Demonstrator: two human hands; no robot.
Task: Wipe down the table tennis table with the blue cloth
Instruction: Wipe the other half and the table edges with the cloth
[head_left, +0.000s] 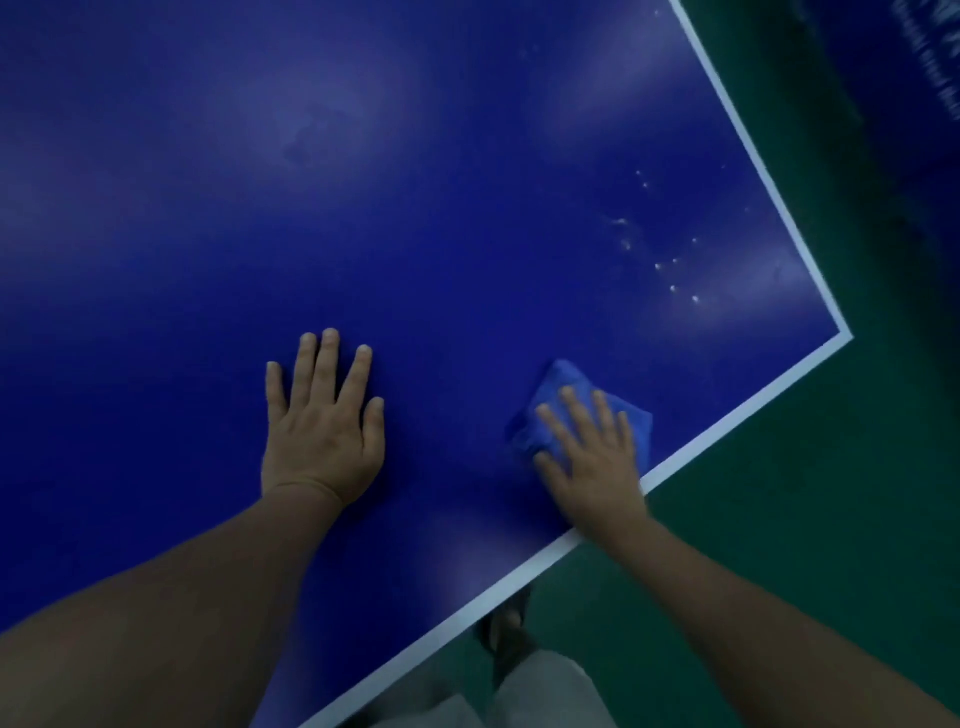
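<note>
Both hands are down on the dark blue table tennis table (415, 208). Her or his left hand (322, 431), at lower centre of the frame, lies flat with fingers spread and straight, holding nothing, seemingly bracing. To its right, the right hand (592, 457) presses with straight, splayed fingers on a crumpled bright blue cloth (563, 387), near the white edge line (727, 421) that runs to the table's corner at right of the frame.

Pale specks and droplets (660, 267) dot the surface in the upper right, between the cloth and the far white border; they look not yet wiped. The cloth appears soft, light and limp, likely to bunch, so a flat palm pressing its middle should steer it best. Green floor (831, 519) lies beyond the edge.
</note>
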